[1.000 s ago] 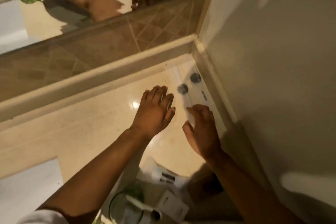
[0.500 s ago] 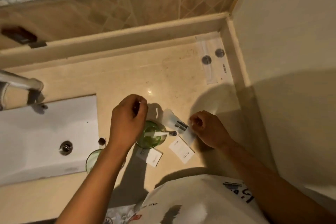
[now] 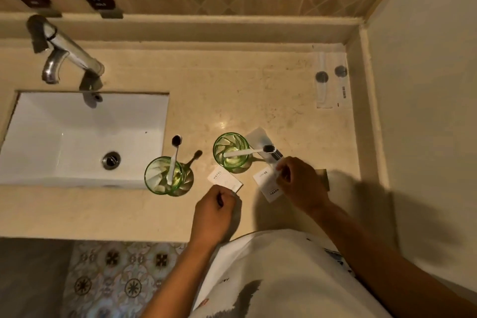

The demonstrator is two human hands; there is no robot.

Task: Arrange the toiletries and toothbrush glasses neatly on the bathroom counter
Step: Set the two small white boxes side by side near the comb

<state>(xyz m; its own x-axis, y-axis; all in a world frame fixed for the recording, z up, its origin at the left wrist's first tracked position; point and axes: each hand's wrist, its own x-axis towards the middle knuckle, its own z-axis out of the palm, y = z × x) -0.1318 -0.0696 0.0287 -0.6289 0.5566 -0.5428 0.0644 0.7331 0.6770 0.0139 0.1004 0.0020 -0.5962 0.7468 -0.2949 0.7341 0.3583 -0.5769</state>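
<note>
Two green glasses stand upright on the beige counter [image 3: 232, 80], each holding a white toothbrush with dark bristles. One, the left glass [image 3: 165, 175], sits just beside the sink [image 3: 77, 121], and its toothbrush [image 3: 173, 160] leans with the bristle head pointing away from the person, toward the back wall. The right glass [image 3: 231, 151] stands nearer the middle of the counter; its toothbrush [image 3: 247, 153] lies almost flat across the rim, long axis running left to right, bristles pointing right toward the side wall. Just in front of this glass lies a small white packet [image 3: 224, 181], flat and turned at a slant, and the left hand [image 3: 214, 212] has its fingers curled in at the packet's near corner, seemingly pinching its edge, though the contact itself is hard to make out. The right hand [image 3: 296, 183] curls its fingers and thumb round the cap end of a white tube [image 3: 260, 139], which lies behind the right glass with its flat end pointing up and left. A longer white sachet [image 3: 267, 184] lies slantwise under that hand. Far back in the right corner, two clear wrapped items [image 3: 333, 80] lie side by side, long axes running toward the back wall, well apart from both hands.
</note>
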